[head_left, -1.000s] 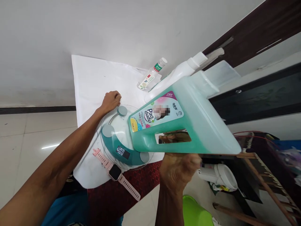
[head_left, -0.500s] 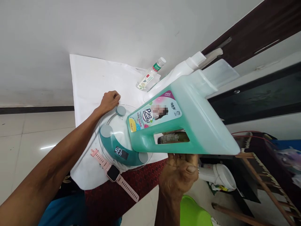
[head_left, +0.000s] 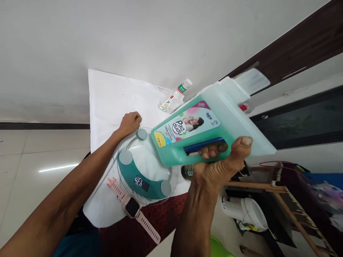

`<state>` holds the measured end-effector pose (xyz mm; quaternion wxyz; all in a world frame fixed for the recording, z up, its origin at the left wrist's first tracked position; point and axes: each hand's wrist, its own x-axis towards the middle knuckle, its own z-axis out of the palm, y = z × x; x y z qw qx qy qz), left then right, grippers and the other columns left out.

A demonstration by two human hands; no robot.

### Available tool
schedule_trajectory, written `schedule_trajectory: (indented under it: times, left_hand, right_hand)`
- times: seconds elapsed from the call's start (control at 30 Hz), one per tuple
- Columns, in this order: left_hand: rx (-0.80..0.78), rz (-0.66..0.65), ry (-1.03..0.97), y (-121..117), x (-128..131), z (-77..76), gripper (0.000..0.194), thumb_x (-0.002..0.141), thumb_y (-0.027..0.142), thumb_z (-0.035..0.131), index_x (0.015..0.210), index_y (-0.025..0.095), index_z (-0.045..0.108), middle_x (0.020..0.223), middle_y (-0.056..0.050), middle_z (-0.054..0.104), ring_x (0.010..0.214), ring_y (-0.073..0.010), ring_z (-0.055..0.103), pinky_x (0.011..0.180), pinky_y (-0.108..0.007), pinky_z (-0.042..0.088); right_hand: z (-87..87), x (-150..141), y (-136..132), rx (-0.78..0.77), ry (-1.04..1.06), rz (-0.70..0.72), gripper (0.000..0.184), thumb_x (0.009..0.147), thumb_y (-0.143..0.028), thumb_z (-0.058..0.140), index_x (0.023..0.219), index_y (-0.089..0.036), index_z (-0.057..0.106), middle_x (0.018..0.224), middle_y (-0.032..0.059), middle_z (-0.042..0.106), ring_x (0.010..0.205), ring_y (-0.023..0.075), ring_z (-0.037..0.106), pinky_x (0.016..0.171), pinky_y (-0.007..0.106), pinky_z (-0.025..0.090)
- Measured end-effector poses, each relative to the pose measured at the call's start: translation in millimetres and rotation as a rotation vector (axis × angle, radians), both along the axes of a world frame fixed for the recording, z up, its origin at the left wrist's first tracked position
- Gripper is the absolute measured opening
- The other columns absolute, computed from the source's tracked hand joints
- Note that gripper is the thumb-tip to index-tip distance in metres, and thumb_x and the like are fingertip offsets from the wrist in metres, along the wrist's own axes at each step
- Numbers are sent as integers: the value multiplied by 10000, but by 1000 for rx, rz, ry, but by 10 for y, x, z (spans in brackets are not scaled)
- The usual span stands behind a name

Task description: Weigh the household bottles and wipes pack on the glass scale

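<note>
A single head-worn camera looks forward and steeply down between its wearer's left forearm [head_left: 77,182] and right forearm [head_left: 195,214], which reach in from the lower edge. A green plastic bottle with a colourful label [head_left: 229,123] looms closest to the lens, above a round clear-glass scale with a teal band [head_left: 154,189] on a white cloth [head_left: 107,96]. The view faces a pale grey wall [head_left: 150,35], taking in a light tiled floor [head_left: 16,178] at left.

bare forearms [head_left: 66,192], dark blue clothing [head_left: 77,245]
</note>
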<state>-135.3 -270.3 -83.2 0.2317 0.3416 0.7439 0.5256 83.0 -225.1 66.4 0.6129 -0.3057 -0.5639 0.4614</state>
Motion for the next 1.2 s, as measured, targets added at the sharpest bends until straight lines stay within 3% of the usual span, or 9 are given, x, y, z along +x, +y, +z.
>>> schedule_trajectory:
  times: [0.1,0.27,0.43,0.57,0.7,0.83,1.0,1.1,1.2]
  left_hand:
    - [-12,-4,3,-2,1,9,168,981,208,548,893,201,691,770,-32,753,780,-216,735,850,-326,565]
    - [-28,-7,0,8,4,11,143,984,220,558,913,201,681,794,-39,758,786,-219,733,811,-318,566]
    - [-27,-9,-9,1,9,14,142,989,224,556,909,206,673,823,-47,766,825,-220,746,800,-307,576]
    - [-26,-5,-17,9,12,10,141,991,219,555,918,205,674,834,-52,766,828,-222,745,794,-310,581]
    - [-36,4,-15,22,8,5,136,988,219,568,911,206,679,837,-50,767,822,-222,743,800,-312,582]
    - [-35,7,-7,19,8,12,136,988,232,572,925,202,689,857,-53,776,834,-220,747,815,-308,586]
    - [-30,-2,-7,8,-4,38,157,975,244,565,930,190,705,816,-52,766,821,-222,748,829,-314,594]
    - [-21,-7,-6,13,-28,33,173,962,262,576,943,179,727,826,-54,774,811,-218,752,857,-323,601]
    - [-19,0,2,28,-52,13,189,947,272,587,961,174,749,834,-53,784,805,-211,760,885,-327,608]
  right_hand:
    - [38,-208,235,81,94,-37,592,780,-661,830,656,-255,417,592,-98,333,461,60,333,362,224,279]
    - [23,-591,686,157,68,-37,565,956,-662,669,623,-275,427,554,-81,328,434,73,317,369,258,226]
    - [-178,-874,1076,188,-32,0,557,971,-661,683,642,-309,405,558,-90,288,439,87,292,393,286,205]
    - [-344,-942,1246,177,-108,-19,555,997,-683,632,659,-312,395,548,-95,281,460,96,291,430,285,225]
    - [-455,-931,1344,103,-94,-19,581,1005,-734,576,653,-302,409,518,-99,304,454,94,305,430,273,235]
    - [-521,-918,1404,-11,-70,-58,696,988,-904,364,620,-314,367,495,-98,292,424,88,311,404,272,252]
    - [-529,-857,1436,26,-207,-32,742,895,-1026,152,662,-351,354,511,-76,372,450,114,393,434,296,398]
    - [-523,-688,1360,105,-299,-82,710,945,-971,277,735,-320,468,627,-35,533,596,149,537,611,342,563]
    - [-555,-361,1043,247,-376,-199,568,966,-803,574,1036,-241,609,1064,65,713,984,215,681,965,465,606]
